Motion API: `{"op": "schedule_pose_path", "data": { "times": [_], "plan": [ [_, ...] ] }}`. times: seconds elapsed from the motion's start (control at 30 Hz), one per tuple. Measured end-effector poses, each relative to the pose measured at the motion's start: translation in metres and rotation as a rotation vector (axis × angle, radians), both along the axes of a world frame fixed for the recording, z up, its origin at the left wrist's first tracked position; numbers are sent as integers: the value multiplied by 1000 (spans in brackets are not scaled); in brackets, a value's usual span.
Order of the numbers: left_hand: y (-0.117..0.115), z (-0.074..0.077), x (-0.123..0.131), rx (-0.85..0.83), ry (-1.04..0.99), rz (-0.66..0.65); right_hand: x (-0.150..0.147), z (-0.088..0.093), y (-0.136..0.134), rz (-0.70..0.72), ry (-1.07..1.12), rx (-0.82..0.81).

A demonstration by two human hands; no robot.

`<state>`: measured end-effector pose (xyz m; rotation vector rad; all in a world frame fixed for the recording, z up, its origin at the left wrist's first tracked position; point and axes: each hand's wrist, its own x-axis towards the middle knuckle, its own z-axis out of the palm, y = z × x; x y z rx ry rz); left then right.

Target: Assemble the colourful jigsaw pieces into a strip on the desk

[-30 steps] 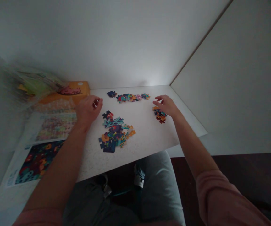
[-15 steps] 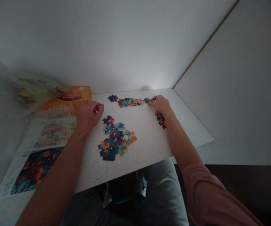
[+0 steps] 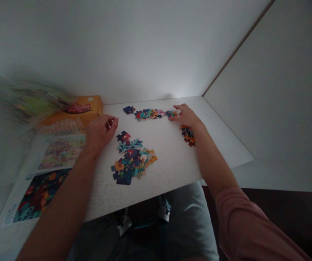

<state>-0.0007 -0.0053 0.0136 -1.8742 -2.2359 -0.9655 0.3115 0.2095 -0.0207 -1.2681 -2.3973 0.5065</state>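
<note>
White tabletop (image 3: 169, 174) with jigsaw pieces (image 3: 150, 114) just beside the open right hand (image 3: 185, 116); left hand (image 3: 101, 132) curled, grip unclear.

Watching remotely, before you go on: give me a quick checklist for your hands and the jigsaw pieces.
1. Right hand fingertips at the end of the row of pieces: ok.
2. Left hand empty: cannot tell, fingers curled.
3. Large heap of pieces lying without overlaps: not ok, pieces overlap.
4. Small pile apart from the right wrist: ok.
5. Printed picture sheet in view, left of the heap: ok.
</note>
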Motion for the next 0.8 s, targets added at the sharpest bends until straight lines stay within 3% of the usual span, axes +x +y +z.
{"op": "schedule_pose_path", "data": {
  "times": [0.1, 0.37, 0.53, 0.8],
  "plan": [
    [0, -1, -1, 1, -4, -15, -1, 0, 1, 49, -33, -1],
    [0, -4, 1, 7, 0, -7, 1, 10, -3, -39, -252, 170],
    [1, -5, -1, -3, -17, 5, 2, 20, -11, -80, -124, 238],
    [1, -4, 0, -13, -20, 21, -5, 39, -30, 257, 126, 114]
  ]
}}
